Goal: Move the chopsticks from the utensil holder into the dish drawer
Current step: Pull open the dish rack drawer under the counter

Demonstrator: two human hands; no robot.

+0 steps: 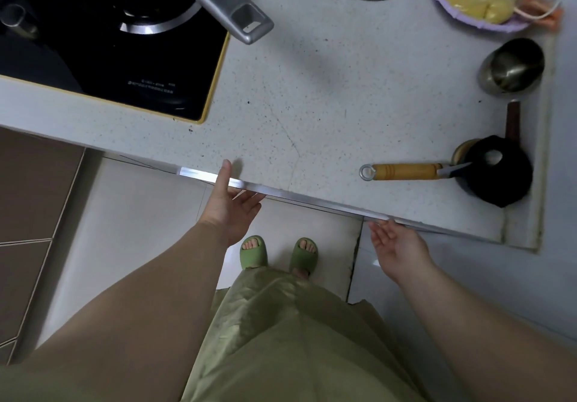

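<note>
**Handling notes: chopsticks, hands at the bench edge**

Both hands are empty. The left hand (229,206) is spread open, thumb lying on the bench (312,104) top and fingers reaching under the metal edge strip (281,194). The right hand (395,250) is also open, palm up, fingertips touching the same strip further right.

No chopsticks can be identified in view. The black holder (496,170) at the far right of the strip, against the wall, carries a wood-handled tool (406,171); whether it is the utensil holder cannot be told. No drawer is visible below the strip.

Expected handling, as a judgement: chopsticks are light, stiff, slender and smooth, so they slip and fan apart easily. Take them as one bundle, grip closed around the middle or thicker upper part, and keep them level during transfer.
</note>
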